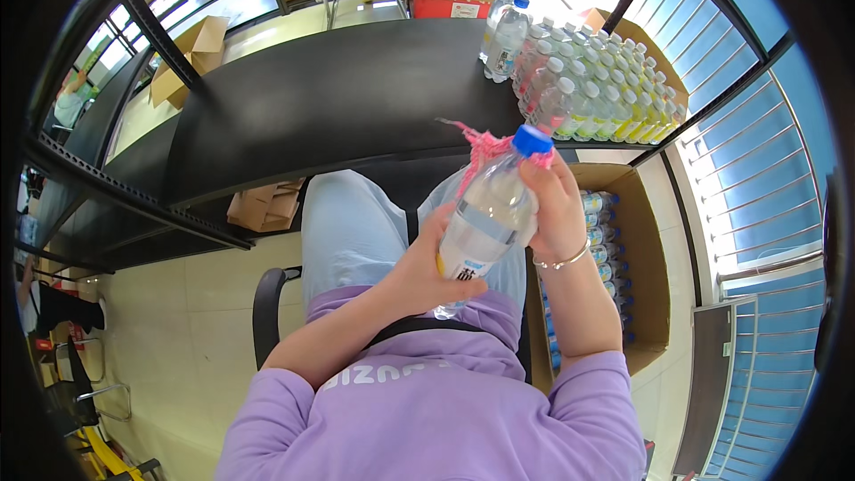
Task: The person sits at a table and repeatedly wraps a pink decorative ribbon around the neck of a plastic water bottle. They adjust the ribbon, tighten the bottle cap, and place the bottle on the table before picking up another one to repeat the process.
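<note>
Seated, bottle work at a black bench [338, 85]. Clear bottle [485, 218] with a blue cap [533, 140] held tilted above the lap, cap end up and leaning to the right, in front of the bench's near edge. Left hand [414, 263]: fingers wrapped round the bottle's lower part, by the label. Right hand [554, 209]: fingers closed on the shoulder, just below the cap; bracelet [565, 258] on that wrist. Pink string [482, 148] bunched about the neck, loose strands out to the left; how it is fastened, cannot tell.

On the bench, far right: a close-packed block of white-capped bottles [598, 85]; two blue-capped bottles [508, 36] upright just left of it. Beside the right forearm, below bench height: open cardboard box [648, 276], more blue-capped bottles inside.
</note>
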The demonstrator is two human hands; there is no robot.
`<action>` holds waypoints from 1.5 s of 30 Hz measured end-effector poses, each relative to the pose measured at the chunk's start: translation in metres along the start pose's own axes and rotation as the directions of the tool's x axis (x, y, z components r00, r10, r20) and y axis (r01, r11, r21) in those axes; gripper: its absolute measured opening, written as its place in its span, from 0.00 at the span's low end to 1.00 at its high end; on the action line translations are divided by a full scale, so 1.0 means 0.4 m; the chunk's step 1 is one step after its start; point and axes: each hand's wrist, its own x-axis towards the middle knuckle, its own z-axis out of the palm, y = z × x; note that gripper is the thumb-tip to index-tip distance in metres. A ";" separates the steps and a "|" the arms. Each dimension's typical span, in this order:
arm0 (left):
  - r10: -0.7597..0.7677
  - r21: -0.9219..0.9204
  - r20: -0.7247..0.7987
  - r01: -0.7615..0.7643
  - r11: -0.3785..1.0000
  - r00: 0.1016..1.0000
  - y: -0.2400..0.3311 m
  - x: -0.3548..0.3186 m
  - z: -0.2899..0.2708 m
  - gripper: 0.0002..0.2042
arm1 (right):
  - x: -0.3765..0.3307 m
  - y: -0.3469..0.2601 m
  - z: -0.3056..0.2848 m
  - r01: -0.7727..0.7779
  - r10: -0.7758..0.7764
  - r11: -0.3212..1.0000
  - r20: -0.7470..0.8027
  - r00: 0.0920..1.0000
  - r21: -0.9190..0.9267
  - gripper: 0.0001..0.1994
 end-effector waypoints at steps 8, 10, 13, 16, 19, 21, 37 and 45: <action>0.253 0.624 -0.005 -0.195 0.757 0.967 0.077 -0.007 0.014 0.47 | 0.005 -0.039 -0.022 0.146 -0.126 0.985 -0.197 0.972 0.092 0.07; 0.199 0.616 -0.039 -0.133 0.776 0.979 0.069 -0.002 0.024 0.46 | 0.003 -0.038 -0.014 0.159 -0.137 0.981 -0.191 0.972 0.108 0.07; 0.199 0.616 -0.051 -0.126 0.777 0.979 0.056 -0.002 0.026 0.46 | -0.004 -0.032 -0.006 0.177 -0.161 0.977 -0.140 0.977 0.117 0.08; 0.221 0.537 -0.050 -0.160 0.829 0.974 0.056 -0.004 0.028 0.45 | -0.007 -0.014 -0.028 0.161 -0.158 0.976 -0.033 0.987 0.144 0.12; 0.216 0.421 -0.028 -0.184 0.888 0.976 0.060 -0.006 0.028 0.45 | -0.008 -0.008 -0.047 0.140 -0.150 0.978 0.060 0.987 0.153 0.20; 0.169 0.300 0.018 -0.166 0.939 0.986 0.071 -0.007 0.026 0.45 | -0.010 -0.009 -0.037 0.127 -0.136 0.980 0.050 0.989 0.154 0.21; -0.043 -0.413 0.354 0.197 0.889 0.934 0.050 -0.011 -0.002 0.46 | -0.015 -0.027 -0.015 0.039 -0.080 0.973 0.173 0.982 0.227 0.17; 0.043 -0.378 0.085 -0.007 0.926 0.995 0.027 -0.030 0.037 0.41 | -0.004 -0.041 -0.022 0.016 -0.044 0.982 0.142 0.989 0.188 0.15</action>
